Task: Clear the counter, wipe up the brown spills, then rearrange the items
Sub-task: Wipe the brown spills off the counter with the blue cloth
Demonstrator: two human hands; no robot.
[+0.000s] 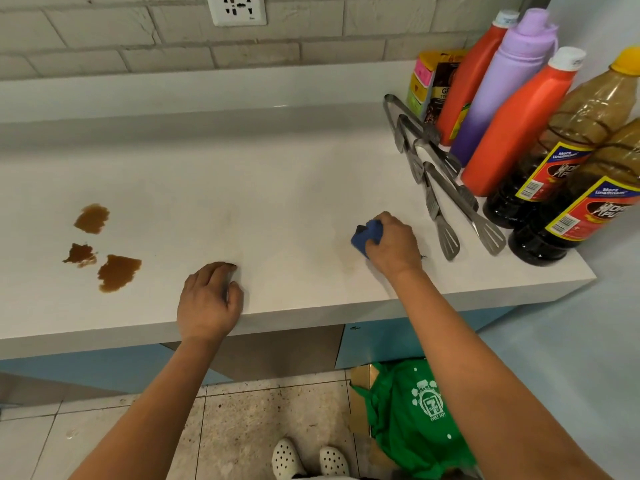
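Note:
My right hand (393,242) grips a blue sponge (365,235) and presses it onto the white counter (277,188), right of the middle. My left hand (207,299) rests near the counter's front edge with fingers loosely curled, holding nothing. Three brown spills lie at the left: one at the back (91,219), a small one (80,254) and a larger one (117,271) toward the front. A faint brownish smear shows on the counter beside the sponge.
Two metal tongs (446,188) lie at the right. Behind them stand two orange bottles (516,129), a purple flask (502,88), two dark sauce bottles (554,174) and a snack pack (436,84). A green bag (415,410) sits in a box on the floor.

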